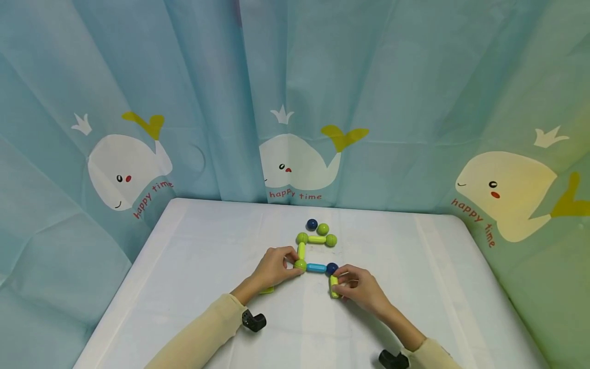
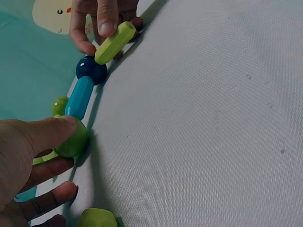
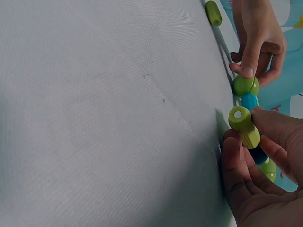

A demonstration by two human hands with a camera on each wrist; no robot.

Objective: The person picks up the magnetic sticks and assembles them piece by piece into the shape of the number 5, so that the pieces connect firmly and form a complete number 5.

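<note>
Cloth (image 1: 405, 77) in blue-green hung in folds behind the bench (image 1: 193, 241) and down both sides of it, printed with white whales, little crowns and red lettering that read "happy time". The bench was white, its far corners rounded. Over it stretched a person's arms in cream sleeves (image 1: 203, 328), with both hands at work near the middle. The left hand (image 1: 274, 267) had a green ball (image 1: 300, 265) pinched between thumb and finger, its lower fingers held apart. The right hand (image 1: 361, 289) pinched a lime rod (image 1: 334, 288) between thumb and fingers, the far end of it meeting a navy ball (image 1: 332, 269). A small black device (image 1: 254, 321) sat by each wrist.

Of the other rods, a blue rod (image 1: 316, 268) bridged the pinched green ball and the navy one. A yellow-green rod (image 1: 301, 251) ran from that same green ball away from the person to a second green ball (image 1: 301, 238), and a crosswise rod (image 1: 317, 239) joined this to a third green ball (image 1: 331, 240) on the right. A spare rod (image 1: 267, 290) lay by the left wrist, partly hidden. Beyond the joined pieces were a dark blue ball (image 1: 312, 224) and a loose green ball (image 1: 323, 229), side by side; I couldn't tell whether they touched.
</note>
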